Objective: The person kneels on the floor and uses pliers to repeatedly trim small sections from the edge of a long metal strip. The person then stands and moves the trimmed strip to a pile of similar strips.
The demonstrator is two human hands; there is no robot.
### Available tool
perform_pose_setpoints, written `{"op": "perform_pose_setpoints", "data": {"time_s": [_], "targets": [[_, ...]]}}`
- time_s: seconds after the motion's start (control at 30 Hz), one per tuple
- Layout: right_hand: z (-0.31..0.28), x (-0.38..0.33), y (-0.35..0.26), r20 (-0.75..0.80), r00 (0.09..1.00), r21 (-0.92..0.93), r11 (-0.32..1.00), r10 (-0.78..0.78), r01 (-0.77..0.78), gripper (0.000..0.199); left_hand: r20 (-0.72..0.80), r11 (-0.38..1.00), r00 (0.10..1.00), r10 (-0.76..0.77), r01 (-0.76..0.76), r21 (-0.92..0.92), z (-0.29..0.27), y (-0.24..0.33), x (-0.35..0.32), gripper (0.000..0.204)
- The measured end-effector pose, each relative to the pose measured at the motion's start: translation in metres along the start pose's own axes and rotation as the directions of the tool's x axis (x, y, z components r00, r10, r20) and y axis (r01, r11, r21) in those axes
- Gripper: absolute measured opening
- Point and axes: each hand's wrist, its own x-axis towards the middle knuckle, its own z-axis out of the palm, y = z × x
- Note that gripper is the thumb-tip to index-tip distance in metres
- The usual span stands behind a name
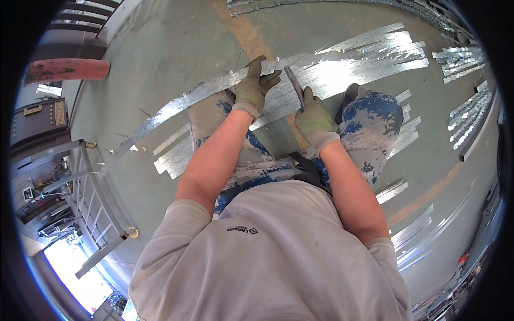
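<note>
My left hand (249, 92), in a dull green glove, grips a long thin galvanized metal strip (206, 93) between its thumb and fingers. Thin spikes stick up along this strip, which slants over my left knee down to the floor at the left. My right hand (315, 117), gloved too, is closed around a narrow dark metal hand tool (294, 84) with a bit of blue near the grip; its exact kind is unclear. The tool's far end points up beside the strip, a little right of my left hand. Shiny flat metal strips (342, 75) lie overlapped beneath both hands.
More metal strips lie in bundles at the right (469, 116) and along the far edge (321, 4). A red pipe (67, 70) and a wheeled metal frame (96, 198) stand at the left. My knees (375, 115) straddle the stack.
</note>
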Motion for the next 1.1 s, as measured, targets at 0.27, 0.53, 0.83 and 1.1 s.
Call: {"op": "perform_pose_setpoints", "data": {"time_s": [0.27, 0.53, 0.83, 1.1], "targets": [[0.003, -0.001, 0.005, -0.018, 0.997, 0.187, 0.98, -0.069, 0.071, 0.08, -0.006, 0.999, 0.999, -0.038, 0.038, -0.024, 0.003, 0.004, 0.001, 0.051], [-0.005, -0.007, -0.007, -0.013, 1.0, 0.235, 0.972, -0.018, 0.021, 0.079, -0.012, 1.0, 1.0, -0.02, 0.019, -0.021, 0.006, 0.006, 0.0, 0.047], [0.004, -0.015, -0.021, -0.173, 0.985, 0.054, 0.998, -0.016, 0.025, 0.073, 0.024, 0.998, 0.998, -0.054, 0.055, -0.037, -0.003, 0.004, 0.003, 0.047], [0.022, -0.008, -0.008, -0.257, 0.964, 0.06, 0.995, -0.062, 0.08, 0.075, 0.062, 0.997, 0.996, -0.07, 0.071, -0.008, 0.0, 0.007, 0.001, 0.039]]}}
